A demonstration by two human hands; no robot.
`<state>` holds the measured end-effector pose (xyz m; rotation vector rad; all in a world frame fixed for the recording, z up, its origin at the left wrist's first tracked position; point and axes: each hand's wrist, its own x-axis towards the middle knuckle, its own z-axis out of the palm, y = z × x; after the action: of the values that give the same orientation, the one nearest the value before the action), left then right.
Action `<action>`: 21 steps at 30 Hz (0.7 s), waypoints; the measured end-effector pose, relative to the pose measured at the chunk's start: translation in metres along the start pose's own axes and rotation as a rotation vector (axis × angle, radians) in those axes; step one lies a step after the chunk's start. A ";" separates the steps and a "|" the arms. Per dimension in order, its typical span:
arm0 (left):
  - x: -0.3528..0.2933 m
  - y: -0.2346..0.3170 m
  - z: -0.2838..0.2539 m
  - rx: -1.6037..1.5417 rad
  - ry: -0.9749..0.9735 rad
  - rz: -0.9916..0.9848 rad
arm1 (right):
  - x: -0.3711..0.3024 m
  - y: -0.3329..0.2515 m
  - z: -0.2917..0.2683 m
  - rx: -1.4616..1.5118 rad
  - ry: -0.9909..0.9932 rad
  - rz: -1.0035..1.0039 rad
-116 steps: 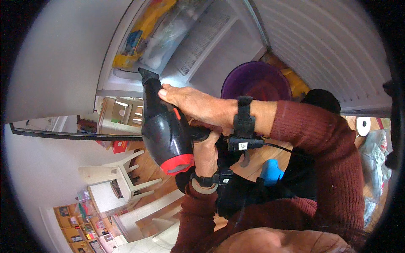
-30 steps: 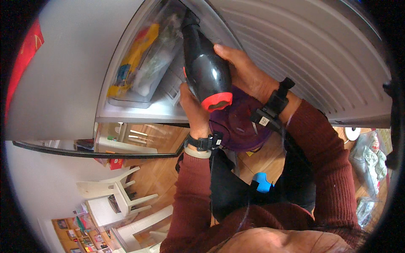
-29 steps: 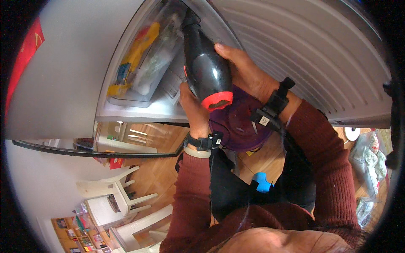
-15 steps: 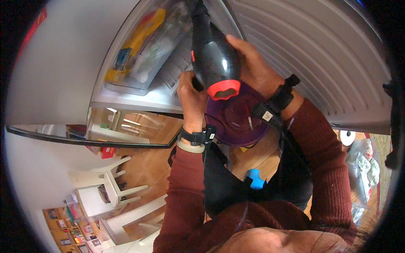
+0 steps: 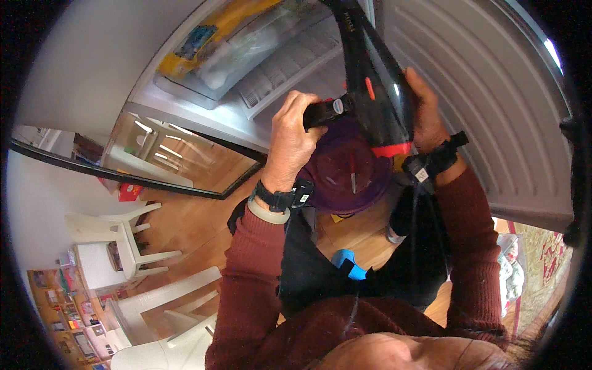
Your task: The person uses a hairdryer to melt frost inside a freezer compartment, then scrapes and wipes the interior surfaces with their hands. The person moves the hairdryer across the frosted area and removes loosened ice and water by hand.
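A black hair dryer (image 5: 380, 92) with red trim is held up in front of the open freezer compartment, its red-rimmed end toward me. My left hand (image 5: 291, 132) is wrapped round its short black handle. On the other side, my right hand (image 5: 428, 114) holds the dryer's body, with part of the fingers hidden behind it. Below the dryer stands a purple basin (image 5: 320, 185). A small knife (image 5: 353, 176) with a red handle lies in or on it.
The freezer's ribbed door (image 5: 468, 92) stands open on the right. Inside at the left sits a clear drawer (image 5: 185, 86) with bagged food. White chairs (image 5: 126, 237) stand on the wooden floor at lower left. A clear bag (image 5: 510, 271) lies at lower right.
The hair dryer has shifted right and turned, so its handle in my left hand now shows. My right hand has moved right with it. The view has shifted a little.
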<state>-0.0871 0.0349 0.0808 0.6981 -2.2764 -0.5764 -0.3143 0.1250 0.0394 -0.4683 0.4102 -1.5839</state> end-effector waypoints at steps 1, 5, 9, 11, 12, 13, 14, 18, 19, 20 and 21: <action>0.000 0.000 0.000 0.003 0.015 0.001 | 0.000 0.000 0.000 -0.026 -0.038 -0.029; -0.004 -0.003 -0.003 0.007 0.025 -0.038 | 0.003 -0.002 -0.005 -0.331 -0.033 -0.145; -0.007 -0.006 -0.003 -0.002 -0.010 0.052 | 0.004 -0.001 -0.009 -0.357 -0.039 -0.108; -0.009 -0.007 -0.002 -0.001 -0.024 0.091 | 0.003 -0.001 -0.010 -0.342 -0.027 -0.094; -0.009 -0.007 -0.001 0.002 -0.024 0.095 | 0.003 -0.001 -0.010 -0.344 -0.035 -0.091; -0.009 -0.008 -0.002 0.007 -0.029 0.103 | 0.003 -0.001 -0.010 -0.347 -0.045 -0.090; -0.009 -0.008 -0.002 0.011 -0.034 0.110 | 0.003 -0.001 -0.010 -0.346 -0.053 -0.088; -0.009 -0.009 -0.004 0.006 -0.059 0.100 | 0.004 -0.001 -0.013 -0.311 -0.069 -0.077; -0.010 -0.009 -0.005 0.007 -0.067 0.096 | 0.005 -0.001 -0.014 -0.286 -0.065 -0.070; -0.010 -0.009 -0.005 0.009 -0.078 0.090 | 0.005 -0.001 -0.015 -0.257 -0.074 -0.069; -0.010 -0.009 -0.006 0.013 -0.098 0.083 | 0.005 -0.001 -0.016 -0.208 -0.081 -0.043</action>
<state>-0.0734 0.0332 0.0750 0.5906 -2.3889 -0.5683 -0.3238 0.1195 0.0264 -0.7018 0.5082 -1.5648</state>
